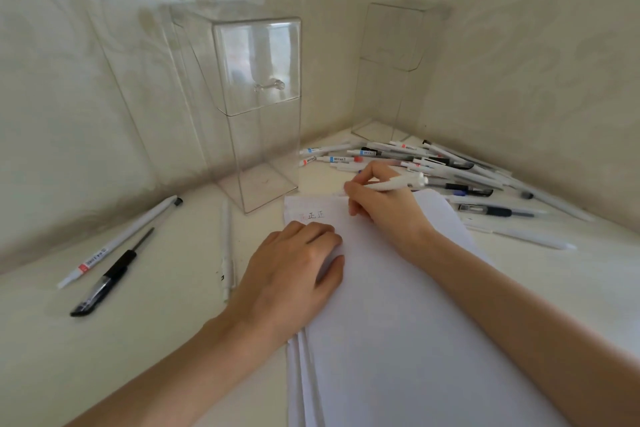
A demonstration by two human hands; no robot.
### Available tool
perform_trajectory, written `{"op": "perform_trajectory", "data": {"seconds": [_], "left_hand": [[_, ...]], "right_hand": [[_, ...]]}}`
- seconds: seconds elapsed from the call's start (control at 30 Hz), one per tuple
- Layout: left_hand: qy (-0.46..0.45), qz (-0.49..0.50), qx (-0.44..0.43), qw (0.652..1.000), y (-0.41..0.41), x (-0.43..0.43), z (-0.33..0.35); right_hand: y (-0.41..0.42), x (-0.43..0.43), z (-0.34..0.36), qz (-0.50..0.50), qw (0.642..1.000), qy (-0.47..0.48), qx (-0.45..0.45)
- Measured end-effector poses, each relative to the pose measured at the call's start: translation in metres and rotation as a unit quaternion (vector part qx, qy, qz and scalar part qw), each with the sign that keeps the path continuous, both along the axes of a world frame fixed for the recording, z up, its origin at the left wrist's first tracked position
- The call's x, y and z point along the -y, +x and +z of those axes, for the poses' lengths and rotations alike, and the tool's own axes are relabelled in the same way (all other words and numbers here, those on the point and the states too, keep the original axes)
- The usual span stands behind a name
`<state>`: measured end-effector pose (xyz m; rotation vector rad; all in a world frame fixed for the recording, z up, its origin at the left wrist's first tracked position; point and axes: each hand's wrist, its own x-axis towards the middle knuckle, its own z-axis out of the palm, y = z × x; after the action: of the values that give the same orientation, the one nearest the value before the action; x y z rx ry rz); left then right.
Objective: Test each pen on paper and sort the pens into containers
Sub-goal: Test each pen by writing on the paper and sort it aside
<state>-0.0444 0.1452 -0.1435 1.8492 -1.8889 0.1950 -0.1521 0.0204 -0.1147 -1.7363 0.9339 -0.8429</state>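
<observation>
A stack of white paper [398, 305] lies in front of me, with a few written marks near its top left corner. My left hand [294, 263] rests flat on the paper, just below those marks. My right hand [381, 201] grips a white pen [398, 184] in a writing hold, its tip at the paper's top edge. A pile of several pens [433, 163] lies behind it in the corner. Two tall clear containers stand empty: one [256, 107] left of the paper, another [388, 69] in the far corner.
To the left lie a white pen with a red label [121, 239], a black pen [107, 277] and a white pen [227, 246] next to the paper. Loose pens [502, 211] lie to the right. Patterned walls close in on the left, back and right.
</observation>
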Motion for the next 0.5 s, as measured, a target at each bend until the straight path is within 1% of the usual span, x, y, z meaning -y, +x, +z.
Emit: {"op": "perform_trajectory", "data": {"seconds": [0.07, 0.13, 0.33, 0.5], "left_hand": [[0.006, -0.003, -0.002, 1.0, 0.0, 0.001, 0.0], [0.008, -0.002, -0.001, 1.0, 0.0, 0.002, 0.0], [0.01, -0.002, -0.003, 1.0, 0.001, 0.003, 0.0], [0.017, 0.006, 0.003, 1.0, 0.001, 0.004, -0.002]], "right_hand": [[0.011, 0.005, 0.0, -0.011, 0.999, -0.014, -0.029], [0.019, 0.007, 0.0, -0.019, 0.999, -0.023, -0.038], [0.023, 0.013, -0.009, -0.048, 0.998, -0.034, 0.0], [0.023, 0.012, -0.009, -0.031, 0.998, -0.054, 0.002]]}}
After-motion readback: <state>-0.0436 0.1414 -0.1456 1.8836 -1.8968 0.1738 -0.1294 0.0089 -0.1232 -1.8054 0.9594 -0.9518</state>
